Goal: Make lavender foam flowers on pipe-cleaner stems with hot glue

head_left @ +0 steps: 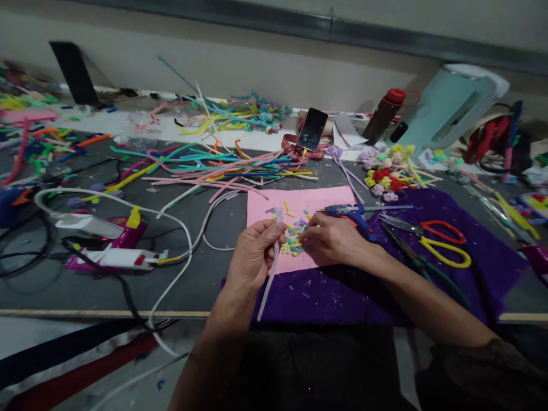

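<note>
While the left hand (256, 251) is gripping a pale pipe cleaner (270, 268) hanging below its fingers, the right hand (329, 238) is pinching among small coloured pieces (293, 240). Those pieces are lying between both hands on pink paper (299, 202).

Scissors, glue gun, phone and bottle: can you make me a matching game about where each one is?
Things:
1. scissors
2. glue gun
3. phone
4. bottle

Places:
A. propped up behind the pink sheet
B. flat on the purple cloth
C. beside the pale green kettle
D. just beyond the right hand

Pairs: 1-B, 2-D, 3-A, 4-C
</note>
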### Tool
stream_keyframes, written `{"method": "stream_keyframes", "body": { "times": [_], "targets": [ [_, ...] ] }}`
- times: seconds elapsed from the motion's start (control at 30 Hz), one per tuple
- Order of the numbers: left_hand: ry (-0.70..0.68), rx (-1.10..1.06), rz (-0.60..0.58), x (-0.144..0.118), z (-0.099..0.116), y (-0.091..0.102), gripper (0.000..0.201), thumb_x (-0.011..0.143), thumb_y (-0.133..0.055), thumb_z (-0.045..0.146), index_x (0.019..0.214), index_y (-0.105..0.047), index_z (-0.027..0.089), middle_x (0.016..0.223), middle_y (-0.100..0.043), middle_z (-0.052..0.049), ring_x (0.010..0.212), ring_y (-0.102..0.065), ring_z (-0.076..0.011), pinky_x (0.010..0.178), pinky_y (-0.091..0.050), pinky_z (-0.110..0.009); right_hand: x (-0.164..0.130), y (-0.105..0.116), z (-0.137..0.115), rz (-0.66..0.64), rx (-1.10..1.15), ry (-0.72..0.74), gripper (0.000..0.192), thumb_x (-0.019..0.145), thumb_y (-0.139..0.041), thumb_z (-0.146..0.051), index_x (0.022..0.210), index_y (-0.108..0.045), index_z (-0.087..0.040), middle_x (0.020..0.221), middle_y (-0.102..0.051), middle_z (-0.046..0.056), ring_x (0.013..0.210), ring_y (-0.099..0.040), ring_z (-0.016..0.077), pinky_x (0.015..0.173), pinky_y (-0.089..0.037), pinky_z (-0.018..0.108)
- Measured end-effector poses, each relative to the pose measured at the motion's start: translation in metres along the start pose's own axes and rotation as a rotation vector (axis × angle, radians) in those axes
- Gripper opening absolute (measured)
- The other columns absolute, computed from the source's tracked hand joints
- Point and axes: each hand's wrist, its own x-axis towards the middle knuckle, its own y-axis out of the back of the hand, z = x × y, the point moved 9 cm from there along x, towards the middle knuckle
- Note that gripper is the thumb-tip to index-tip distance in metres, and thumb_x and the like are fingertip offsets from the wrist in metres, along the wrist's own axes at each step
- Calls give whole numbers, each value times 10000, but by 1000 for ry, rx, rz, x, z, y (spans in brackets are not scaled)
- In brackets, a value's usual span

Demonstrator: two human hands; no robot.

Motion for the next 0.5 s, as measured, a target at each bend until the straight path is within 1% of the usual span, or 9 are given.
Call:
{"method": "stream_keyframes", "body": {
  "times": [0.07, 0.1, 0.17, 0.2, 0.27, 0.3, 0.37, 0.43, 0.5],
  "targets": [
    [0, 4, 11, 0, 0, 0, 185, 602, -712, 275, 636, -601, 130, 513, -549, 40, 320, -331, 7, 290, -215, -110, 10, -2, 0, -31, -30, -33, 267, 807, -533, -239, 1060, -618, -248, 902, -571, 58, 729, -548, 150, 569, -359, 229],
    [-5, 2, 18, 0, 1, 1, 190, 595, -715, 277, 633, -600, 131, 509, -551, 41, 319, -335, 7, 290, -214, -108, 14, 1, 2, -6, -20, -55, 300, 801, -535, -225, 1094, -597, -242, 925, -571, 63, 725, -552, 151, 567, -365, 231],
    [-12, -5, 27, 1, 2, 2, 195, 585, -720, 278, 634, -604, 129, 504, -553, 40, 320, -340, 8, 291, -218, -104, 17, 12, 10, 119, 57, -82, 318, 819, -507, -193, 1131, -569, -210, 961, -573, 77, 747, -562, 151, 600, -390, 237],
    [-11, -10, 28, 1, 2, 2, 194, 583, -721, 275, 636, -607, 127, 505, -555, 38, 322, -341, 9, 293, -221, -102, 16, 19, 14, 192, 110, -83, 297, 834, -487, -179, 1118, -573, -192, 951, -580, 79, 762, -565, 151, 628, -400, 242],
    [-1, -18, 27, 1, 1, 2, 186, 587, -721, 264, 647, -612, 126, 512, -559, 37, 326, -346, 12, 299, -229, -96, 9, 27, 22, 288, 206, -64, 226, 853, -469, -170, 1031, -609, -166, 878, -603, 69, 767, -565, 145, 664, -408, 248],
    [5, -22, 25, 0, 1, 1, 182, 590, -720, 259, 653, -614, 126, 514, -560, 37, 329, -351, 13, 302, -232, -92, 5, 27, 23, 297, 239, -45, 192, 853, -478, -175, 973, -627, -161, 835, -609, 59, 753, -564, 141, 667, -408, 247],
    [12, -28, 23, 0, 0, 1, 179, 596, -720, 258, 656, -614, 127, 516, -561, 37, 338, -365, 13, 309, -241, -87, -2, 21, 19, 252, 273, 10, 160, 851, -497, -198, 896, -646, -162, 783, -612, 46, 738, -560, 133, 665, -406, 241],
    [14, -26, 25, -1, 0, 1, 184, 599, -721, 264, 658, -613, 128, 515, -561, 37, 340, -372, 11, 310, -250, -86, -7, 11, 12, 167, 248, 67, 172, 852, -503, -228, 900, -659, -173, 785, -608, 46, 743, -556, 131, 660, -402, 235],
    [15, -16, 25, -1, 0, 1, 194, 596, -724, 271, 658, -612, 126, 517, -562, 37, 333, -366, 11, 305, -251, -87, -10, 3, 7, 86, 173, 80, 188, 852, -502, -249, 916, -668, -189, 809, -603, 50, 748, -553, 132, 652, -395, 232]
  ]
}}
